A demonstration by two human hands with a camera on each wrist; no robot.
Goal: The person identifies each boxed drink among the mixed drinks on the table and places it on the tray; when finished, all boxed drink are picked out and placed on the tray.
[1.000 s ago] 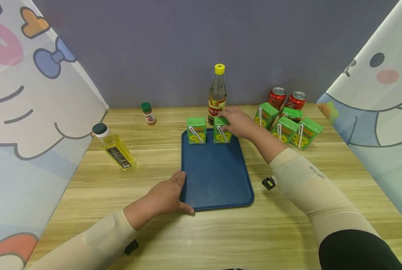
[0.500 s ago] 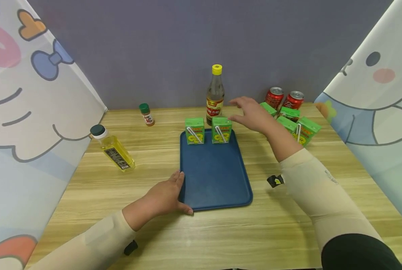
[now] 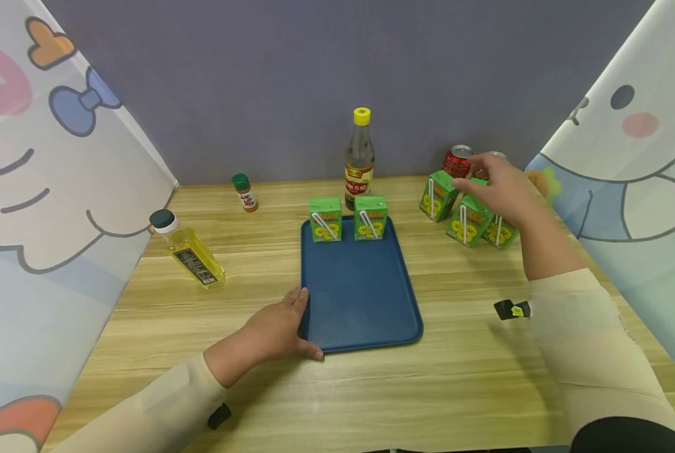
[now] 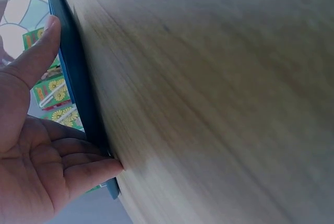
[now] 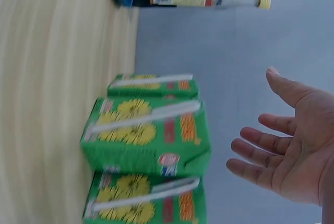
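Two green drink cartons with white straws, a left one [image 3: 325, 220] and a right one [image 3: 370, 218], stand side by side at the far end of the blue tray [image 3: 362, 289]. My left hand [image 3: 272, 329] rests against the tray's left edge, its thumb at the near corner; the left wrist view shows its fingers [image 4: 86, 179] along the rim. Over the group of green cartons [image 3: 468, 220] on the right hovers my right hand [image 3: 504, 189], fingers spread and holding nothing. In the right wrist view a gap separates that hand [image 5: 297, 145] from the nearest carton [image 5: 148, 135].
Behind the tray stands a yellow-capped sauce bottle [image 3: 360, 163]. Red cans, one [image 3: 457, 162] plainly visible, sit behind the right-hand cartons. On the left are an oil bottle [image 3: 192, 251] and a small green-lidded spice jar [image 3: 245, 192]. A grey wall [image 3: 292, 94] closes the back.
My right hand has let go of the right carton on the tray and moved right, over the other cartons. My left hand has stayed at the tray's edge.
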